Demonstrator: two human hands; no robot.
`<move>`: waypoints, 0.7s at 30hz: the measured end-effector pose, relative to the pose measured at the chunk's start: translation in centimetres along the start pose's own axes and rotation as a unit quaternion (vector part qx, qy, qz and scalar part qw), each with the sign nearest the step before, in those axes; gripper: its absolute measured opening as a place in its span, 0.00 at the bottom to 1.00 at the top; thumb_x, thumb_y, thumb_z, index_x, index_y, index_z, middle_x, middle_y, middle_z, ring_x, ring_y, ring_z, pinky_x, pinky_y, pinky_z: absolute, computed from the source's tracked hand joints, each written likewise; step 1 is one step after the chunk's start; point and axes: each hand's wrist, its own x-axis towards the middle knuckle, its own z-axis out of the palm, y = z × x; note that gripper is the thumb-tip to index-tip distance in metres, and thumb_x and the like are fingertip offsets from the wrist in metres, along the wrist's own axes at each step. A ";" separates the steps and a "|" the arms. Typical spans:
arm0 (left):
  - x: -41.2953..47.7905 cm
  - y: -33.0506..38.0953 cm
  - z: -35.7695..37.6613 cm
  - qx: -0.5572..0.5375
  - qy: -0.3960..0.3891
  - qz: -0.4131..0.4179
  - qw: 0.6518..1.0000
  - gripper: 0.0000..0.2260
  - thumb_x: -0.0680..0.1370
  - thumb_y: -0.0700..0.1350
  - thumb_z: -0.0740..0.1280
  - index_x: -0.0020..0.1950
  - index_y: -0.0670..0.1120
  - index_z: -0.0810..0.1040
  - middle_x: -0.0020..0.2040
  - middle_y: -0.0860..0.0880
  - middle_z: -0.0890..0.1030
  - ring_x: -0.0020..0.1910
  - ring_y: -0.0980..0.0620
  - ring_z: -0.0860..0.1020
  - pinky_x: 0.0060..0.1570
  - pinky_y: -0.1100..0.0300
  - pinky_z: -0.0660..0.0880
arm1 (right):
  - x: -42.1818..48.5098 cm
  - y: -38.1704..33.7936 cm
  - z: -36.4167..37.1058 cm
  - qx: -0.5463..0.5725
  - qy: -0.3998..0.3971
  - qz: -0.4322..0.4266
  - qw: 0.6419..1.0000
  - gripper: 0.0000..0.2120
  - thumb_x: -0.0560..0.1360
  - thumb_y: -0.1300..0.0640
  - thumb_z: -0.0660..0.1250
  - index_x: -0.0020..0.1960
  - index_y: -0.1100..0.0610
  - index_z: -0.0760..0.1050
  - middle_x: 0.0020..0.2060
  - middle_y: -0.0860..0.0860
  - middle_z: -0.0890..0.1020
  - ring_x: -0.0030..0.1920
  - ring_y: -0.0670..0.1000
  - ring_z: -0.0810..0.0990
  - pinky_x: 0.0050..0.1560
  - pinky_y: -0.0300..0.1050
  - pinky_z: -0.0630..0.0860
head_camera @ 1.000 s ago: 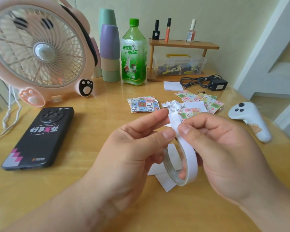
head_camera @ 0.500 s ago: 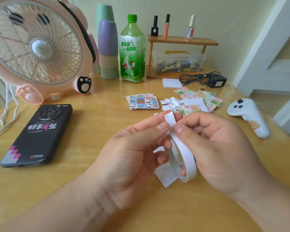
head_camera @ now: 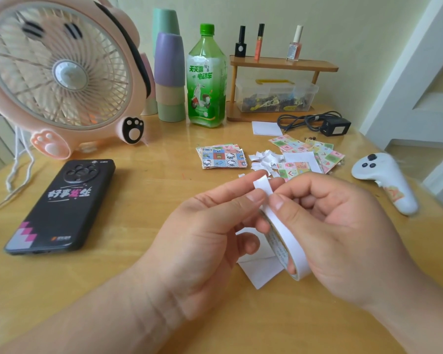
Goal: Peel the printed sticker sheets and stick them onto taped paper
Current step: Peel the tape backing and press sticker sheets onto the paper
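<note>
Left hand (head_camera: 210, 226): is pinching the loose end (head_camera: 262, 186) of the tape between thumb and forefinger, with the other fingers (head_camera: 248, 242) curling underneath.
Right hand (head_camera: 343, 231): is gripping the tape roll (head_camera: 292, 246), fingers closed around it; the thumb is pressing on the white band just below the loose end, and one fingertip is showing inside the core.
Tape roll: a white roll, being held nearly edge-on between both hands, just above the counter (head_camera: 62, 277).
Loose end: is sticking up as a short white strip between the two thumbs.
White paper (head_camera: 258, 273): is lying flat on the counter right under the roll, partly hidden by both hands.
Cartoon sticker sheets (head_camera: 224, 157): are sitting in a small stack beyond the hands, untouched.
Patterned sticker sheets (head_camera: 308, 150): are lying fanned out to the right of that stack, well apart from the hands.
Paper scraps (head_camera: 264, 159): are lying scattered between the two sticker groups.
Phone (head_camera: 62, 205): is lying face down on the left.
Pink fan (head_camera: 59, 72): is standing at the back left.
Stacked cups (head_camera: 170, 72): are standing beside the green bottle (head_camera: 206, 80).
Wooden shelf (head_camera: 281, 66): is carrying three small cosmetic bottles, with a clear box (head_camera: 274, 95) below.
Power adapter (head_camera: 335, 126): is lying with its cable near the shelf.
White controller (head_camera: 384, 180): is lying at the right edge.
</note>
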 end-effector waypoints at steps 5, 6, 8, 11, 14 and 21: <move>-0.1 0.1 0.4 0.027 0.003 0.004 1.000 0.11 0.74 0.44 0.70 0.54 0.44 0.87 0.51 0.49 0.85 0.33 0.55 0.74 0.32 0.62 0.64 | 0.2 0.4 -0.1 -0.015 0.006 0.012 1.000 0.08 0.73 0.52 0.70 0.40 0.55 0.80 0.35 0.63 0.81 0.25 0.58 0.75 0.22 0.48 0.73; -0.1 0.1 0.5 0.034 0.005 0.006 0.999 0.12 0.75 0.45 0.70 0.54 0.44 0.87 0.51 0.49 0.85 0.33 0.55 0.74 0.32 0.62 0.64 | 0.2 0.4 -0.1 -0.014 0.007 0.015 1.000 0.07 0.74 0.52 0.71 0.40 0.55 0.80 0.35 0.63 0.81 0.24 0.57 0.74 0.22 0.47 0.73; -0.2 0.1 0.6 0.045 0.012 0.008 0.999 0.12 0.74 0.46 0.70 0.54 0.43 0.87 0.49 0.50 0.85 0.33 0.56 0.73 0.32 0.62 0.65 | 0.1 0.3 -0.1 -0.014 0.012 0.022 1.000 0.08 0.77 0.55 0.74 0.40 0.55 0.81 0.35 0.63 0.81 0.23 0.54 0.74 0.22 0.46 0.73; -0.1 0.1 0.7 0.040 0.039 0.008 0.998 0.11 0.73 0.46 0.71 0.52 0.44 0.88 0.43 0.48 0.82 0.33 0.55 0.73 0.33 0.61 0.65 | 0.1 0.2 0.2 -0.009 0.015 0.035 0.999 0.06 0.76 0.55 0.72 0.42 0.56 0.82 0.35 0.61 0.83 0.24 0.53 0.75 0.23 0.46 0.74; 0.0 0.0 0.7 0.027 0.059 0.015 0.998 0.11 0.71 0.46 0.73 0.51 0.44 0.87 0.38 0.47 0.79 0.33 0.53 0.72 0.33 0.61 0.66 | 0.1 0.1 0.6 0.014 0.015 0.061 0.998 0.06 0.74 0.56 0.73 0.45 0.58 0.82 0.32 0.56 0.84 0.21 0.54 0.74 0.22 0.46 0.72; 0.1 -0.1 0.9 0.003 0.075 0.022 0.997 0.12 0.74 0.45 0.71 0.53 0.42 0.87 0.29 0.48 0.73 0.30 0.53 0.73 0.30 0.64 0.69 | 0.2 0.3 1.0 0.054 0.036 0.087 0.994 0.05 0.77 0.58 0.70 0.46 0.59 0.82 0.30 0.58 0.82 0.23 0.56 0.72 0.24 0.46 0.72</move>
